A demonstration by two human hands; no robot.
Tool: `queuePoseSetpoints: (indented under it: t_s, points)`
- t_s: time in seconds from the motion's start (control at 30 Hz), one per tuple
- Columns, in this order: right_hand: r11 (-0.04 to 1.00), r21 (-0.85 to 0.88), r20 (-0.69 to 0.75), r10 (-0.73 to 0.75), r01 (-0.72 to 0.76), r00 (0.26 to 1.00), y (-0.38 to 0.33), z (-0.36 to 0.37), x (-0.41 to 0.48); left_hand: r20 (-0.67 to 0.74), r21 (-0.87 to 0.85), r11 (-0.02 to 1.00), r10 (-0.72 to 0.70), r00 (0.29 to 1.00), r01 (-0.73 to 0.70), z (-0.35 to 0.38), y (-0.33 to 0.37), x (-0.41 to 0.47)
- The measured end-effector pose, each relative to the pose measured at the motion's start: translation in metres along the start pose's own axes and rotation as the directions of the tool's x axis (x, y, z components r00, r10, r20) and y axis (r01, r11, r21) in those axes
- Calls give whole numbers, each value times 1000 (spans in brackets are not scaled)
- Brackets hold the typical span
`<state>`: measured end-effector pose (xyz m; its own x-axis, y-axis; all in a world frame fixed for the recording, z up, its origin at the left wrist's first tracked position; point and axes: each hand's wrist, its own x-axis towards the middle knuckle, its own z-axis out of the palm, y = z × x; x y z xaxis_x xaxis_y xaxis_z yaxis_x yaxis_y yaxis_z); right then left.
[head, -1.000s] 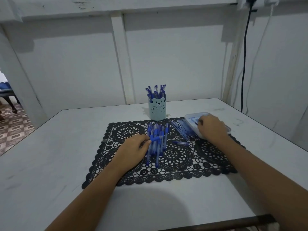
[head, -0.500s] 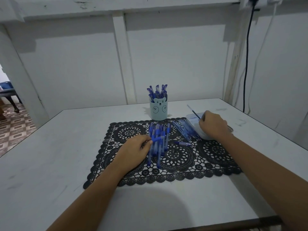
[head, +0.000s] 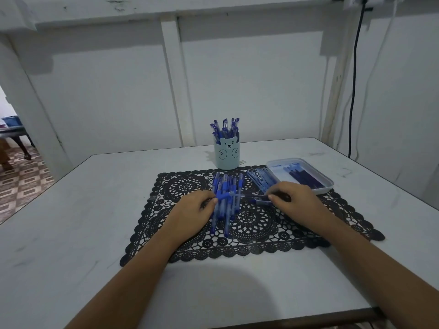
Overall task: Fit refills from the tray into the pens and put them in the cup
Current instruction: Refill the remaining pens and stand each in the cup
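A pale blue bear cup at the back of the black lace mat holds several blue pens. A pile of blue pens lies on the mat in front of it. My left hand pinches one pen barrel held crosswise over the pile. My right hand pinches a thin dark refill whose tip points left at the barrel's open end. The white tray at the right holds several dark refills. Clear pen parts lie between the pile and the tray.
The white table meets the white wall behind the cup. A black cable hangs down the wall at the back right. The table's front edge runs near my forearms. Patterned floor shows at the far left.
My right hand has left the tray with a refill and come left to the mat's middle, beside my left hand. The left hand has kept holding its pen barrel over the pile.
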<state>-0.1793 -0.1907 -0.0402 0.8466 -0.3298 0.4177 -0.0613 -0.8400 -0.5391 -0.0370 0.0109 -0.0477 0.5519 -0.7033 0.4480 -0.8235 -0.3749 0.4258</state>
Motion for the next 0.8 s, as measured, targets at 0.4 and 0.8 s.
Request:
queuePoseSetpoints:
  t_s: [0.4,0.8]
  points:
    - [997,75,-74,23,-17,997,1,-2,-3,-17,-12,1000,-19,1000,18,-1,0,1]
    - [997,74,-13,20,-19,1000,6,-3,-2,-12,-19,999,42,999,-42,-3,-4,-1]
